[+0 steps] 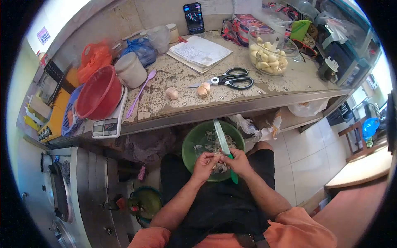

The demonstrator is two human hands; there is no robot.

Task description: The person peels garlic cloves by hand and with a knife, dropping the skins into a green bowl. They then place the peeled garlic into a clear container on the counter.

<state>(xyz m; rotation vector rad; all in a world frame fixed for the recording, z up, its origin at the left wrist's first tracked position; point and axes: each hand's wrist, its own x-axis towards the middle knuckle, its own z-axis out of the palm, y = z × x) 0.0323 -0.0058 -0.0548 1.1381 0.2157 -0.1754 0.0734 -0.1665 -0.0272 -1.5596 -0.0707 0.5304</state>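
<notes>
Over a green basin [191,142] holding papery peelings, my left hand [204,166] and my right hand [239,163] meet at the fingertips. Between them is a small pale piece, seemingly garlic [218,159], largely covered by the fingers. My right hand also grips a knife [222,138] by its green handle, with the blade pointing up and away over the basin. On the counter lie a garlic bulb [172,93], another bulb [203,89] and black-handled scissors [237,79]. A clear container [269,56] holds several peeled cloves.
The counter edge [178,116] runs beyond the basin. A red bowl [97,93] sits on a scale [106,128] at the left, near a purple spoon [140,94]. Papers [200,51] and a phone [193,18] are farther back. A green bucket [145,202] stands low left.
</notes>
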